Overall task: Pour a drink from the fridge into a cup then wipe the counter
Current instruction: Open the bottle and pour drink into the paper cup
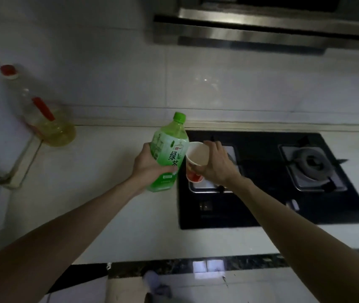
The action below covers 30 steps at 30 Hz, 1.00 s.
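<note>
The left hand (147, 165) is wrapped around the body of a green plastic tea bottle with a green screw cap (170, 154), fingers clamped on its label. The bottle is held nearly upright above the white counter (100, 193), cap on, leaning slightly to the right. The right hand (214, 165) is closed on a white paper cup with a red base (197, 159), gripping its side wall from the right. The cup is tilted, with its open mouth facing up and towards the camera. Its rim lies just beside the bottle's label and may be touching it; motion blur makes this unclear. Both items are held over the left edge of the black glass gas hob (272, 204). A clear plastic oil jug with a red cap and handle (43, 114) stands in the far left corner of the counter, well apart from the hands.
</note>
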Each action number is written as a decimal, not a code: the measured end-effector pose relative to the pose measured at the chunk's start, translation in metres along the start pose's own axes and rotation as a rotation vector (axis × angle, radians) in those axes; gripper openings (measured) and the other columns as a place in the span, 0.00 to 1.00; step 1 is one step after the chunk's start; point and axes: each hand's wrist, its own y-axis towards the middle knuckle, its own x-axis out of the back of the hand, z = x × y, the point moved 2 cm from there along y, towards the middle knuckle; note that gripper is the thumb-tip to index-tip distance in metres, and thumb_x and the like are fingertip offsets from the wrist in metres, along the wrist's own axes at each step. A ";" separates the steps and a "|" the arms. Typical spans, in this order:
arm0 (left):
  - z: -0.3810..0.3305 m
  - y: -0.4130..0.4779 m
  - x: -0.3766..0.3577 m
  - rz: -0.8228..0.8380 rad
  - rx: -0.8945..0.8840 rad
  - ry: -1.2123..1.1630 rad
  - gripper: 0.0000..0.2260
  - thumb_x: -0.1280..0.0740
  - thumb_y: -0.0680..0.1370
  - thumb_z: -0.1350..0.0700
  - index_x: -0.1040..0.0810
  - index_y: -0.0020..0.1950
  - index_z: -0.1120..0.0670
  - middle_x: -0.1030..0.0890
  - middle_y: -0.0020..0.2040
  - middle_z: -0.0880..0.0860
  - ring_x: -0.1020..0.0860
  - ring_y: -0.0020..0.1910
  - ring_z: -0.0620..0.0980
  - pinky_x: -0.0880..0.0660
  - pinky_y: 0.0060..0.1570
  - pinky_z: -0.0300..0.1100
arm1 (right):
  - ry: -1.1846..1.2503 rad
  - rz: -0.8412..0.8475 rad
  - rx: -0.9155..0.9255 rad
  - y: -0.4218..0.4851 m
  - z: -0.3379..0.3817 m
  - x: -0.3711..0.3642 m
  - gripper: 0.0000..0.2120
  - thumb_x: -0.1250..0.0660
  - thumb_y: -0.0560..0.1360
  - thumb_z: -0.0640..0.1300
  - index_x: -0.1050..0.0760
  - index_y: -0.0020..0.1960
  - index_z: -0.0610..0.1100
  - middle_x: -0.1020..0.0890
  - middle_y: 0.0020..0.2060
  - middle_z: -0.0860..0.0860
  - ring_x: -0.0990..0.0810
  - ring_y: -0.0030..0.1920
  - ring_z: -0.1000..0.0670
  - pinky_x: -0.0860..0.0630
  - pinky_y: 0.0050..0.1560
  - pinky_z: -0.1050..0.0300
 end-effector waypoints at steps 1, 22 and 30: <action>-0.008 -0.007 -0.015 0.019 -0.022 0.018 0.37 0.15 0.57 0.53 0.30 0.59 0.51 0.20 0.54 0.47 0.21 0.53 0.49 0.22 0.53 0.44 | 0.008 -0.016 -0.011 -0.013 -0.014 0.009 0.43 0.27 0.68 0.62 0.40 0.73 0.42 0.33 0.64 0.46 0.33 0.65 0.45 0.30 0.65 0.48; -0.189 -0.219 -0.371 0.552 -0.433 0.152 0.39 0.15 0.59 0.52 0.31 0.65 0.52 0.22 0.57 0.47 0.23 0.56 0.47 0.24 0.55 0.43 | -0.036 -0.395 -0.517 -0.357 -0.312 0.201 0.43 0.29 0.70 0.61 0.40 0.73 0.38 0.32 0.63 0.43 0.33 0.64 0.43 0.32 0.64 0.46; -0.213 -0.269 -0.462 0.761 -0.517 0.220 0.41 0.16 0.51 0.43 0.26 0.60 0.50 0.18 0.53 0.46 0.19 0.53 0.46 0.21 0.53 0.45 | -0.013 -0.486 -0.788 -0.452 -0.375 0.223 0.42 0.25 0.65 0.59 0.37 0.71 0.41 0.31 0.61 0.45 0.33 0.61 0.45 0.29 0.60 0.48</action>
